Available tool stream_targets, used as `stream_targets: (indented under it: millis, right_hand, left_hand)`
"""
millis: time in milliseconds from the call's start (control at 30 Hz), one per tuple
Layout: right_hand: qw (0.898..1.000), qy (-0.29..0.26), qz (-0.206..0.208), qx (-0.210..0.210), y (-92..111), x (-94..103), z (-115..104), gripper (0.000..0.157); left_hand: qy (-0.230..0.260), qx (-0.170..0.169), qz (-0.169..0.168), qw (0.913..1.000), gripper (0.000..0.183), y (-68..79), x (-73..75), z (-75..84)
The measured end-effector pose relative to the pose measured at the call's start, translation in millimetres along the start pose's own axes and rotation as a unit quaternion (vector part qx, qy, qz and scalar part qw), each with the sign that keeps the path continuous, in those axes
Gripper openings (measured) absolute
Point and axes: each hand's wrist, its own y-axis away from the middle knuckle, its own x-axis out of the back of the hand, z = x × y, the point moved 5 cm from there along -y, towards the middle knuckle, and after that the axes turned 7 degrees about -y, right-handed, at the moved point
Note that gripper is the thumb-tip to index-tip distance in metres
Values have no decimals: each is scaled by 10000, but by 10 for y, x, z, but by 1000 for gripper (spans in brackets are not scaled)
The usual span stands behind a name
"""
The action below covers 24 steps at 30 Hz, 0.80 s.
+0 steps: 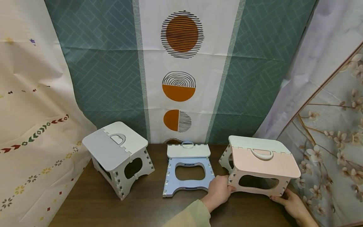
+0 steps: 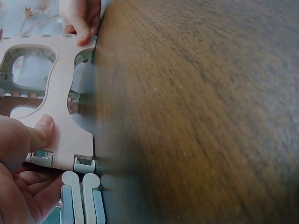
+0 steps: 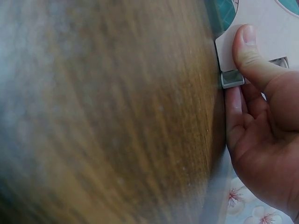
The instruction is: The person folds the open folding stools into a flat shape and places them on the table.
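Note:
A pink and white folding stool (image 1: 263, 164) stands unfolded at the right of the table, its handle raised a little from the top. My left hand (image 1: 219, 190) grips the lower left corner of its pink front leg panel (image 2: 65, 98), thumb flat on the face and fingers behind the edge. At the opposite corner of that panel my right hand (image 1: 292, 204) pinches the leg the same way; the right wrist view shows its thumb (image 3: 250, 53) on the pink face. Just left of my left hand lies a blue and white folding stool (image 1: 171, 181), folded flat.
A grey and white folding stool (image 1: 107, 148) stands unfolded at the left of the dark wooden table (image 1: 136, 208). Patterned cloth hangs behind: a green and white curtain (image 1: 102, 63), a cream cloth (image 1: 31, 104) at left and a floral cloth (image 1: 320, 151) close beside my right hand.

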Motion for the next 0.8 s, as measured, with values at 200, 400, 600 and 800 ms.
stream_targets:
  millis: [200, 400, 600, 800]
  right_hand:
    - [10000, -87, 25, 34, 0, -4, 7, 70]
    - [10000, -9, 56, 16, -4, 3, 9, 72]
    - [9999, 91, 58, -6, -14, 5, 8, 74]
    - [10000, 26, 48, 35, -25, 10, 25, 72]
  left_hand:
    - [9, -2, -84, 10000, 29, -6, -18, 0]
    - [6, -24, -101, 9999, 29, -3, -11, 4]
    - [-80, -53, -30, 9999, 30, 8, -4, 15]
    - [-105, -40, -52, 9999, 30, -11, -14, 7]
